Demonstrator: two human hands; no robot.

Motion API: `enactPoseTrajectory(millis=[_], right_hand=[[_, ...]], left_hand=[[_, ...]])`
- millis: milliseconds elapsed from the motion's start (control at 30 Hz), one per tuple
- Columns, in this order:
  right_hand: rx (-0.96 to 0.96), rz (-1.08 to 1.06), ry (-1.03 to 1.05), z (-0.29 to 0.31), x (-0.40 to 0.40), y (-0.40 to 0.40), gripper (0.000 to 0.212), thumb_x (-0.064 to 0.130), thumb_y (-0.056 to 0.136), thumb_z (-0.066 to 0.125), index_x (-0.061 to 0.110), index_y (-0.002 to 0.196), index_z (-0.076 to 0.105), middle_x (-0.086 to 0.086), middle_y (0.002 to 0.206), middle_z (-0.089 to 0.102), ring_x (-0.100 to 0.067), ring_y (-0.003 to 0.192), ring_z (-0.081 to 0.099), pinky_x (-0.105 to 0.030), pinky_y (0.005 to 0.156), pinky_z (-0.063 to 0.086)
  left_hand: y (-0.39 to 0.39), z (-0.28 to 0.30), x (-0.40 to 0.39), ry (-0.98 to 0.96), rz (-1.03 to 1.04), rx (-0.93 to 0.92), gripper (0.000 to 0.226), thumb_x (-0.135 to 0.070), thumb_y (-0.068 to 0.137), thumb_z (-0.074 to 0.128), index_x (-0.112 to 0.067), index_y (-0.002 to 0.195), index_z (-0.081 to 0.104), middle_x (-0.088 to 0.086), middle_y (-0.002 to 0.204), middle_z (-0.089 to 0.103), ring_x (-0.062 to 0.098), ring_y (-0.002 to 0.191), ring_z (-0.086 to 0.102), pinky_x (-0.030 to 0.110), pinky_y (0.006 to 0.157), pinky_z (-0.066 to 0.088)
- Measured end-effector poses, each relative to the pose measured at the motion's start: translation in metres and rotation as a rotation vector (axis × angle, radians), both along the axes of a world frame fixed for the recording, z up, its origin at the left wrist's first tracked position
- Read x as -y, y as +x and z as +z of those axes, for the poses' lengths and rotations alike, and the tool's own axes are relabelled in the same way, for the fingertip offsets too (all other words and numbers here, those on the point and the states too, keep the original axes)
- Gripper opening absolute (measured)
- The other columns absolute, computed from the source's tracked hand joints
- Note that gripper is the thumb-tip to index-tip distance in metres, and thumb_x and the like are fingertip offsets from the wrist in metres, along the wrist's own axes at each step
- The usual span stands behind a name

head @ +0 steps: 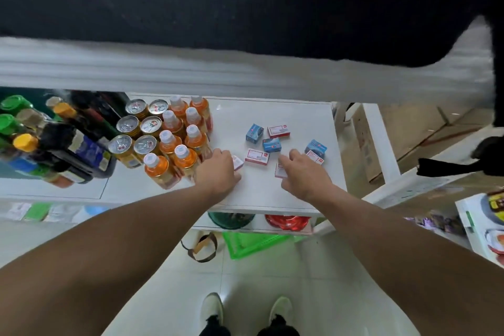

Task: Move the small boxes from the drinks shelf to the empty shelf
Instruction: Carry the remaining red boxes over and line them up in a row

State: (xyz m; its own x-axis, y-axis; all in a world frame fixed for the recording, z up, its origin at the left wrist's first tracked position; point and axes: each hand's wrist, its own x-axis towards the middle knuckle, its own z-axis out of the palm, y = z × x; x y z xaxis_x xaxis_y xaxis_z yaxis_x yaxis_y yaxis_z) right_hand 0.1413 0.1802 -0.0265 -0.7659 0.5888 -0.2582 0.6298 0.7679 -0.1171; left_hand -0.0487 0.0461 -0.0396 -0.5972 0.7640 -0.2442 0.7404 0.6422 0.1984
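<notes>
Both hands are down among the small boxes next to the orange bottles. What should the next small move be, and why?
Probably closing each hand on the box under it and lifting. The left hand covers a white box beside the orange bottles; the right hand lies over another white box. Whether either grips yet cannot be told. Several more boxes, such as the blue box, lie loose on the shelf.

Small boxes (257,156) scattered, drinks shelf (300,123)
</notes>
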Motion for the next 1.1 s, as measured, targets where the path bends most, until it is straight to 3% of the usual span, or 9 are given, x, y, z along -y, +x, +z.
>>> enactPoseTrajectory(millis=[133,200,433,533,733,900,1100], right_hand=[[-0.022,-0.037,-0.029,0.040,0.009,0.016,0.047,0.029,0.095,0.070,0.021,0.137,0.054,-0.005,0.128,0.054,-0.028,0.118,0.060,-0.041,0.089,0.058],[-0.039,-0.044,-0.004,0.061,0.014,0.024,0.043,0.031,0.096,0.069,0.023,0.135,0.055,-0.003,0.126,0.055,-0.027,0.118,0.060,-0.037,0.083,0.054],[-0.071,-0.048,0.054,0.105,0.035,0.056,0.040,0.034,0.099,0.065,0.024,0.136,0.055,-0.001,0.128,0.058,-0.024,0.117,0.061,-0.035,0.080,0.051],[-0.068,-0.084,0.065,0.114,0.045,0.069,0.041,0.035,0.098,0.066,0.026,0.137,0.056,0.000,0.128,0.060,-0.022,0.117,0.061,-0.034,0.079,0.050],[-0.094,-0.233,0.120,0.136,0.067,0.095,0.054,0.034,0.093,0.074,0.028,0.144,0.057,0.000,0.125,0.065,-0.019,0.105,0.065,-0.031,0.077,0.054],[-0.041,-0.374,0.138,0.147,0.105,0.122,0.035,0.031,0.089,0.073,0.024,0.122,0.063,-0.001,0.109,0.063,-0.023,0.097,0.067,-0.040,0.081,0.061],[-0.021,-0.645,0.046,0.147,0.172,0.170,0.036,0.035,0.090,0.072,0.024,0.124,0.066,-0.003,0.121,0.064,-0.030,0.112,0.067,-0.043,0.087,0.058]], left_hand=[[0.012,0.042,0.016,0.038,-0.029,0.023,0.045,-0.043,0.093,0.075,-0.023,0.131,0.062,0.000,0.118,0.063,0.019,0.094,0.066,0.039,0.074,0.066],[0.019,0.067,0.022,0.050,-0.058,0.000,0.046,-0.044,0.091,0.073,-0.025,0.131,0.064,-0.001,0.120,0.065,0.020,0.095,0.068,0.040,0.074,0.065],[0.046,0.126,0.032,0.062,-0.180,-0.025,0.050,-0.041,0.091,0.074,-0.027,0.139,0.064,-0.004,0.128,0.067,0.017,0.102,0.065,0.033,0.078,0.060],[0.056,0.136,0.033,0.051,-0.246,-0.056,0.051,-0.043,0.093,0.073,-0.029,0.141,0.062,-0.005,0.131,0.067,0.017,0.105,0.066,0.032,0.079,0.058],[0.067,0.153,0.029,0.060,-0.385,-0.019,0.051,-0.052,0.089,0.068,-0.036,0.137,0.058,-0.007,0.134,0.062,0.023,0.103,0.068,0.042,0.083,0.063],[0.084,0.159,0.030,0.113,-0.559,0.031,0.056,-0.044,0.089,0.072,-0.033,0.142,0.059,-0.006,0.142,0.059,0.029,0.116,0.067,0.041,0.089,0.055],[0.125,0.149,0.042,0.154,-0.797,0.113,0.056,-0.047,0.088,0.076,-0.034,0.140,0.059,-0.009,0.136,0.063,0.024,0.112,0.068,0.043,0.086,0.059]])
